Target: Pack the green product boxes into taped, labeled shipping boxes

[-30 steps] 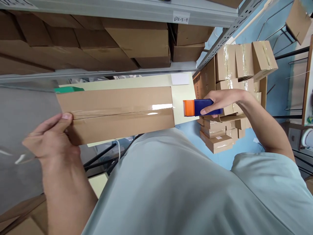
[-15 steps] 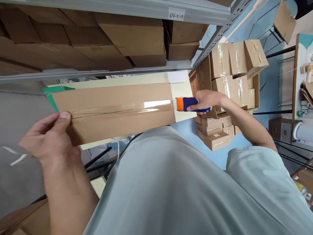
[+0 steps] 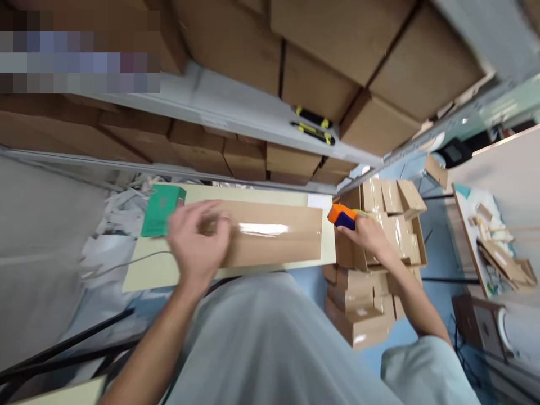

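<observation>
A long cardboard box [image 3: 278, 242] lies on the pale yellow tabletop [image 3: 152, 264] in front of me, with shiny clear tape along its middle seam. My left hand [image 3: 200, 239] is over the box's left end, blurred, thumb and fingers apart with nothing visible between them. Whether it touches the cardboard I cannot tell. Past the box's right end, my right hand [image 3: 369, 233] grips an orange and dark blue tape dispenser [image 3: 343, 216] by its body. Just left of my left hand sits a green box [image 3: 162, 211].
Shelves full of cardboard boxes [image 3: 320, 73] hang over the far side of the table. Two black and yellow cutters [image 3: 313, 132] lie on a shelf ledge. On the right, taped cartons [image 3: 392, 236] are stacked on the blue floor. A white cable [image 3: 135, 260] crosses the table's left end.
My left hand has left the box's left corner and moved right, over the box. The tape dispenser has tilted in my right hand. My view has shifted, showing more shelving and the whole green box.
</observation>
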`<state>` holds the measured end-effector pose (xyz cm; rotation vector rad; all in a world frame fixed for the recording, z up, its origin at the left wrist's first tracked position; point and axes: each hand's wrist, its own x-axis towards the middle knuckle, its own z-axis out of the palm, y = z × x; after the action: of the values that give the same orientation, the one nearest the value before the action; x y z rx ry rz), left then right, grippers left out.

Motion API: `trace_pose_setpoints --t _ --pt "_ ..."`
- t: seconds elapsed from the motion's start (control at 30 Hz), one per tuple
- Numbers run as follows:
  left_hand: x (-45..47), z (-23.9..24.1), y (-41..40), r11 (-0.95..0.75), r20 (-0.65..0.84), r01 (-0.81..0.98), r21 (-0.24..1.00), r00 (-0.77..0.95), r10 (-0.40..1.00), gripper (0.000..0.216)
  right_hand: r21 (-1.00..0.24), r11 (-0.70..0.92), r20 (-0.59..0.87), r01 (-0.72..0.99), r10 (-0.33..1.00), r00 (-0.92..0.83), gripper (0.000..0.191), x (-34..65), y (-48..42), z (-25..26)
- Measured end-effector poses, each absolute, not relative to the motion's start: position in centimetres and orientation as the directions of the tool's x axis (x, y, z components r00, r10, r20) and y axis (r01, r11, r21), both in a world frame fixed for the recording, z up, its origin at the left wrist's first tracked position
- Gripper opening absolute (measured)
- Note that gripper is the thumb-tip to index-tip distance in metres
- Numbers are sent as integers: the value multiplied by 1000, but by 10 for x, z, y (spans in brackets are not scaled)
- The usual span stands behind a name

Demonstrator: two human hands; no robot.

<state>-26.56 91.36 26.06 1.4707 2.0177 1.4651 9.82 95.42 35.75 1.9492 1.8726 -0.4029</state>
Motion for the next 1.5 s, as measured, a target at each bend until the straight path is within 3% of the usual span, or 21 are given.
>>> trace_pose_setpoints --t 0.1,0.23,0.47,0.57,0.67,0.8,1.07,1.23,1.37,1.5 --pt "-234 292 932 -152 320 447 881 -329 889 16 -65 -45 -375 997 927 17 48 81 976 382" --pt "-213 322 961 -321 421 349 881 -265 867 13 -294 16 -309 956 945 -110 49 38 1020 400" --pt "-235 331 1030 -381 496 380 843 -273 824 19 -395 335 -194 856 880 -434 36 -47 1108 400" --pt "-251 335 1066 -313 467 465 828 -262 845 27 -354 452 -111 819 849 -517 34 -86 1152 391" --pt "-263 340 1094 -177 361 551 815 -243 900 44 -260 467 -62 845 865 -497 30 -124 1194 381" --pt "-269 334 1104 -100 279 622 777 -197 940 59 -232 423 -70 876 891 -449 30 -163 1233 364" --pt "-274 286 1063 -125 330 599 791 -246 911 51 -241 325 -55 914 936 -347 43 -196 1244 333" --pt "-303 260 1009 -128 313 559 819 -249 917 45 -329 350 60 877 935 -351 66 -158 1209 327" --pt "-338 225 941 24 206 515 857 -384 900 53 -511 431 332 744 897 -292 64 -60 1113 305" --pt "-349 206 893 265 -38 454 851 -450 892 73 -705 184 234 685 972 -21 66 12 978 284"
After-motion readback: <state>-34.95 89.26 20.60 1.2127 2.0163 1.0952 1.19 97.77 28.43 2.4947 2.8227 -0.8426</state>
